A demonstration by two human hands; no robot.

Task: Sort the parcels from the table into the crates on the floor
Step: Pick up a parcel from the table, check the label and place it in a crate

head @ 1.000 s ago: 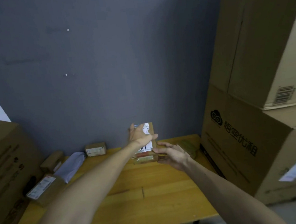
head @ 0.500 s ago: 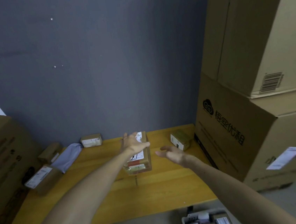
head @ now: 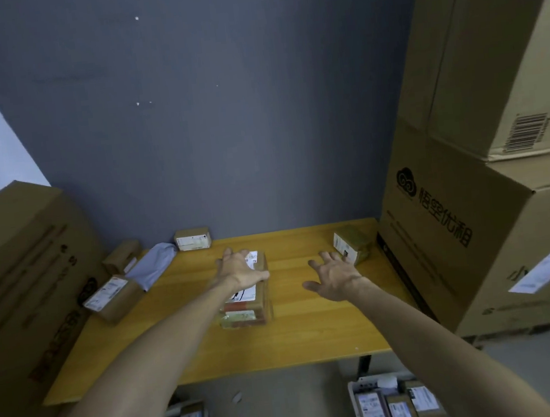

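Head view: the left hand [head: 239, 269] rests flat, fingers loosely spread, on a taped cardboard parcel [head: 247, 299] lying mid-table [head: 314, 340]. The right hand [head: 333, 275] hovers with fingers spread, holding nothing, near a small parcel [head: 352, 243] by the table's back right corner. Crates [head: 356, 393] sit on the floor below the front edge.

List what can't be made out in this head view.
- Label text on the centre parcel: partly covered by the left hand, and blurred.
- Crates on the floor: cut off by the bottom edge.
- Print on the small parcel beyond the right hand: too small.
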